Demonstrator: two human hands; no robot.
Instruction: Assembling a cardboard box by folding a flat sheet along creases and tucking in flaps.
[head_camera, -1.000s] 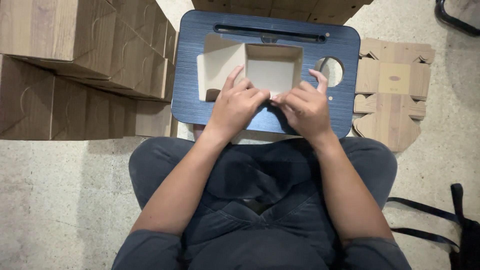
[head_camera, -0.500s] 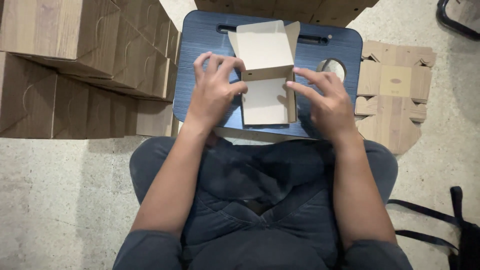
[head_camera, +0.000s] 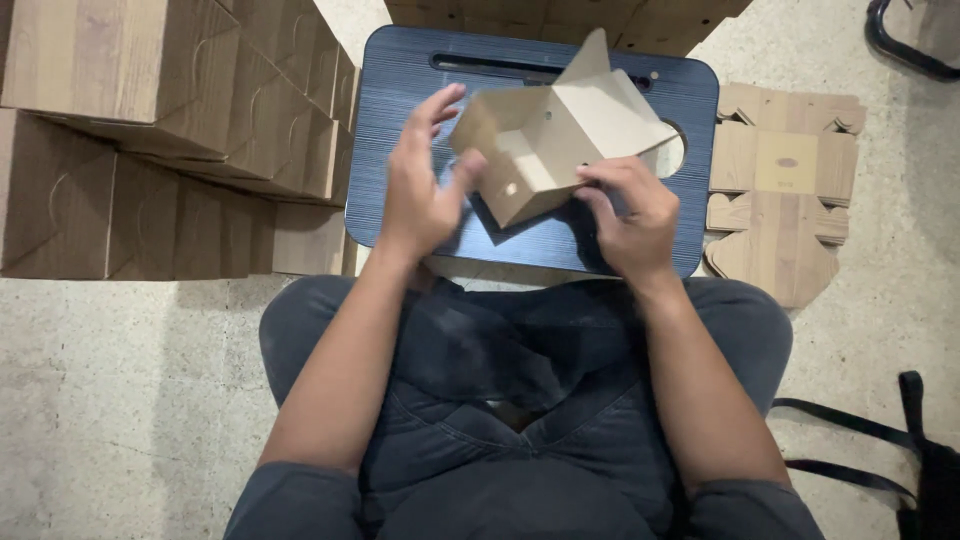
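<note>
A half-folded tan cardboard box (head_camera: 560, 140) is held tilted above a dark blue lap tray (head_camera: 400, 120). My right hand (head_camera: 630, 210) grips its lower right edge. My left hand (head_camera: 425, 185) touches the box's left side, thumb pressed against a flap and fingers spread upward. One flap of the box sticks up toward the tray's far edge. The box's open inside faces me.
Stacks of assembled brown cardboard boxes (head_camera: 150, 130) stand on the floor at left. Flat unfolded box blanks (head_camera: 780, 190) lie on the floor at right. More boxes (head_camera: 560, 15) sit beyond the tray. A black strap (head_camera: 900, 430) lies at lower right.
The box was flat on the tray under both hands, then stood up, and is now lifted and turned sideways. My left hand shifted onto its left flap; my right hand holds its lower edge.
</note>
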